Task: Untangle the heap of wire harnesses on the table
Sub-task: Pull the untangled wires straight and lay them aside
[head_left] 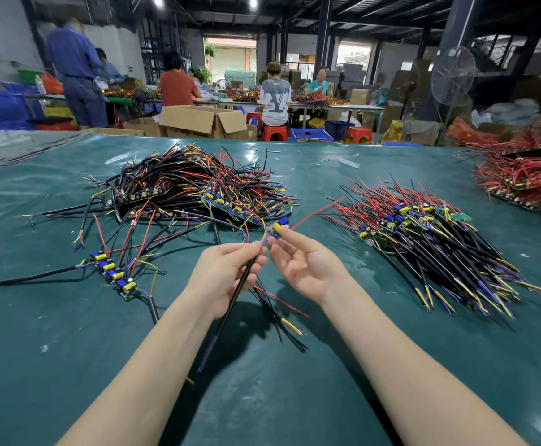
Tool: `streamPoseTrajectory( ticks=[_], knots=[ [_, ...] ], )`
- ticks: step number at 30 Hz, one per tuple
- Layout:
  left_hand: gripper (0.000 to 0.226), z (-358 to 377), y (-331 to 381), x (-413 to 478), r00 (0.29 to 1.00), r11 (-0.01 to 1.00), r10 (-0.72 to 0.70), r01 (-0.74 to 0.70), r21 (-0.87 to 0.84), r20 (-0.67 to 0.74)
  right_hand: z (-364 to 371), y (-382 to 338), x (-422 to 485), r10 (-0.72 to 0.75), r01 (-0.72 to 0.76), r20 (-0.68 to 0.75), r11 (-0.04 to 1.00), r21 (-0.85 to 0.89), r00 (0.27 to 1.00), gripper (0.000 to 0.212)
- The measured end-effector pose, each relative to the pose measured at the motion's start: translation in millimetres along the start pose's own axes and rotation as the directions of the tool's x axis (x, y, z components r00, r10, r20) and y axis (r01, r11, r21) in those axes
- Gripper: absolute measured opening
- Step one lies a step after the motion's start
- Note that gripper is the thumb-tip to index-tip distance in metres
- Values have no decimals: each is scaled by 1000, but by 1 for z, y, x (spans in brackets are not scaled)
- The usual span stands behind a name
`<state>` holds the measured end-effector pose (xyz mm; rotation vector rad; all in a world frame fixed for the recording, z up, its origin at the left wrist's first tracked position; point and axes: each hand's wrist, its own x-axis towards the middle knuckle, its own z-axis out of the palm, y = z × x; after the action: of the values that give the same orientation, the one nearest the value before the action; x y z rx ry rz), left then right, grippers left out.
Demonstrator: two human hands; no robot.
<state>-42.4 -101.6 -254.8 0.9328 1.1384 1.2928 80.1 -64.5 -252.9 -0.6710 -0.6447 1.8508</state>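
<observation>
The left hand was curled round one harness, gripping its black sheathed cable, with thumb and forefinger closed on it near the top. The cable ran back down across that wrist and ended in purple strands. The right hand was held just beside the left, palm turned up and its lower fingers loosely bent. Its fingertips pinched the small yellow-and-blue module at the head of the same harness, though the exact grip was hard to make out. A red wire led from the module up and away to the right.

The tangled heap lay on the green table beyond the left hand, almost touching the held module. Out to the left of the left hand lay a strip of modules with wires trailing off it. To the right of the right hand, well apart, sat a pile of harnesses laid roughly parallel. A few loose wires lay on the table under both hands.
</observation>
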Motion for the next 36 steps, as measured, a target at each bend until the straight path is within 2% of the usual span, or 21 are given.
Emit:
streamPoseTrajectory(
  ticks=[1, 5, 7, 11, 15, 18, 20, 24, 29, 31, 33, 36],
  knots=[
    [19, 1, 0, 1, 999, 999, 38, -39, -32, -36, 0, 3, 0, 0, 0, 3, 1000, -24, 1000, 15],
    [20, 3, -2, 1, 986, 989, 147, -149, -12, -84, 3, 20, 0, -108, 106, 20, 893, -438, 994, 21],
    [23, 3, -4, 2, 982, 982, 181, -176, 69, -60, 4, 23, 0, -190, 171, 9, 856, -488, 982, 21],
    [30, 3, -6, 3, 976, 952, 217, -214, 217, 13, 5, 25, 0, -294, 238, -43, 842, -484, 955, 23],
    [26, 8, -5, 2, 984, 965, 168, -176, 194, 54, 8, 20, 3, -317, 266, -92, 895, -358, 944, 28],
    [27, 11, -7, 1, 983, 960, 150, -170, 222, 101, 4, 13, 5, -339, 269, -153, 896, -354, 928, 29],
    [28, 11, -10, 2, 986, 951, 150, -164, 262, 74, 2, 13, 6, -312, 242, -189, 917, -318, 931, 29],
    [31, 9, -11, 3, 989, 950, 140, -149, 276, 52, 5, 14, 7, -227, 211, -214, 973, -94, 950, 24],
    [42, 10, -10, 1, 993, 987, 70, -83, 136, 97, 4, 15, 7, -327, 298, -174, 939, -173, 929, 25],
    [34, 9, -9, 0, 992, 994, 28, -41, 102, 119, 3, 13, 7, -342, 307, -173, 930, -202, 923, 25],
    [21, 4, -8, -2, 980, 993, -28, 4, 117, 198, 0, 8, 8, -380, 334, -193, 914, -232, 905, 24],
    [20, -2, -10, -5, 958, 975, -101, 42, 216, 270, -8, -2, 8, -450, 377, -202, 871, -315, 870, 24]
  ],
)
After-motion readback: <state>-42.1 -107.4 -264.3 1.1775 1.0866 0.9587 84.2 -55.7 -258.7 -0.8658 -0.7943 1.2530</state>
